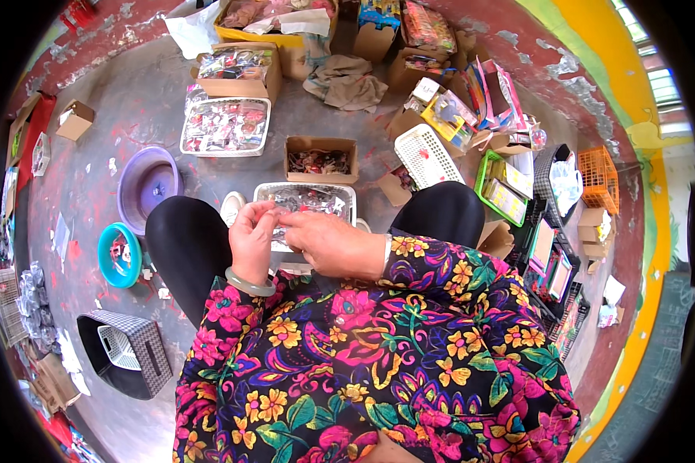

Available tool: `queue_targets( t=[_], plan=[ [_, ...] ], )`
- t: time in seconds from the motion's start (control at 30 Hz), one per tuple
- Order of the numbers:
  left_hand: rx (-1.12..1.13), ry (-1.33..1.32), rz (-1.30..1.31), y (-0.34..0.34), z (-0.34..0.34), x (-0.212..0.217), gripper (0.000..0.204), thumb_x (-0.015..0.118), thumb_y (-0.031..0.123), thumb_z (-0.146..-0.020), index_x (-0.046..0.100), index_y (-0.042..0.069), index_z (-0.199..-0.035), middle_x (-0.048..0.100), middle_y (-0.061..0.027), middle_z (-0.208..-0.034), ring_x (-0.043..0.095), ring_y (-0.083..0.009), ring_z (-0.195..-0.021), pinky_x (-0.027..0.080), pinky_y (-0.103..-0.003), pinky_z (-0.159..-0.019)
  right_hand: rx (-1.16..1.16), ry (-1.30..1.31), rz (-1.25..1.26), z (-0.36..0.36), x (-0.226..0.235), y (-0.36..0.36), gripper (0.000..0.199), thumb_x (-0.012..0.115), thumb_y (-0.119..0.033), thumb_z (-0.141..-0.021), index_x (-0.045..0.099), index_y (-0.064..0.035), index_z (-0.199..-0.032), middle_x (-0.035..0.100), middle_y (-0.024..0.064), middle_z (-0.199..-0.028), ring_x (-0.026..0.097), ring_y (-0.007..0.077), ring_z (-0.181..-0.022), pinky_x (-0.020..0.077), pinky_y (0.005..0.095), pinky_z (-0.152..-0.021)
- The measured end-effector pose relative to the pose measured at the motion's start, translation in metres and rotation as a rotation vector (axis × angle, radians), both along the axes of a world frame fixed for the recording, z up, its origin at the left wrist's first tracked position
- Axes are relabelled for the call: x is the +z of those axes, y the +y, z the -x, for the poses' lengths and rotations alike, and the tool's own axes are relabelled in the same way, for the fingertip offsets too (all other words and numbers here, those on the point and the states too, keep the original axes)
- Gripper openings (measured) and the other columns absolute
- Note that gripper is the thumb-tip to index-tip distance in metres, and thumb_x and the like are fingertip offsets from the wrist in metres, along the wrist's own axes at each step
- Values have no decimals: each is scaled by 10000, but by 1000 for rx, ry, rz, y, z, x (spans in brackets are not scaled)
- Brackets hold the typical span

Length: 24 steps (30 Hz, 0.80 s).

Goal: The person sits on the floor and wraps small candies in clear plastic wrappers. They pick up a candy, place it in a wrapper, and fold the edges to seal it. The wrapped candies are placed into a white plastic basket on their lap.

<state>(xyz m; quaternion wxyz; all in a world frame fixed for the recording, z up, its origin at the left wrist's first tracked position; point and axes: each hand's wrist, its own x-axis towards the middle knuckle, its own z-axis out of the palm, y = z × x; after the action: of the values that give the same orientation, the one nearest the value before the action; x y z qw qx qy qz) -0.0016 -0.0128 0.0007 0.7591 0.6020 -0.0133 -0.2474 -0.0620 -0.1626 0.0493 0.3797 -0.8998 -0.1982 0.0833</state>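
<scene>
In front of my body, my left hand [252,239] and my right hand [333,242] meet with their fingertips together. Both are closed in a pinch, and whatever lies between the fingers is too small or too hidden to make out. A pale bangle [249,287] circles my left wrist. Just beyond and below my hands is a white plastic basket [353,202] holding small clear-wrapped pieces, partly covered by my hands. Past it stands an open cardboard box [322,177] with a jumble of small dark and reddish items.
A purple basin [130,179] and a turquoise basin [104,258] stand to my left, with a checkered bin [148,359] nearer. Farther off sits a white basket [185,147] of packets. On the right are an upturned white basket [425,154], a green basket [486,185] and an orange crate [599,177].
</scene>
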Motion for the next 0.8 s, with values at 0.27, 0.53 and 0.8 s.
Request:
queue_targets(
  t=[0.27, 0.53, 0.8],
  plan=[
    [64, 87, 90, 0, 3, 7, 150, 523, 33, -880, 586, -42, -995, 621, -67, -896, 588, -118, -797, 480, -236, -748, -358, -174, -66, -104, -7, -90, 155, 489, -32, -718, 624, -32, -795, 620, 99, -766, 606, 224, -729, 470, 306, -649],
    [-56, 106, 39, -5, 6, -2, 150, 543, 41, -869, 592, -37, -988, 624, -79, -930, 594, -136, -851, 481, -266, -806, -189, 391, 489, -141, -214, -157, 193, 559, -109, -649, 711, -129, -767, 664, 110, -799, 630, 266, -762, 489, 346, -726],
    [-83, 197, 13, -6, 2, 1, 154, 537, 44, -875, 587, -43, -991, 625, -96, -955, 591, -139, -881, 474, -255, -800, -201, 506, 586, -135, -276, -146, 304, 512, -111, -715, 655, -82, -982, 629, 161, -989, 586, 319, -935, 463, 392, -813]
  ],
)
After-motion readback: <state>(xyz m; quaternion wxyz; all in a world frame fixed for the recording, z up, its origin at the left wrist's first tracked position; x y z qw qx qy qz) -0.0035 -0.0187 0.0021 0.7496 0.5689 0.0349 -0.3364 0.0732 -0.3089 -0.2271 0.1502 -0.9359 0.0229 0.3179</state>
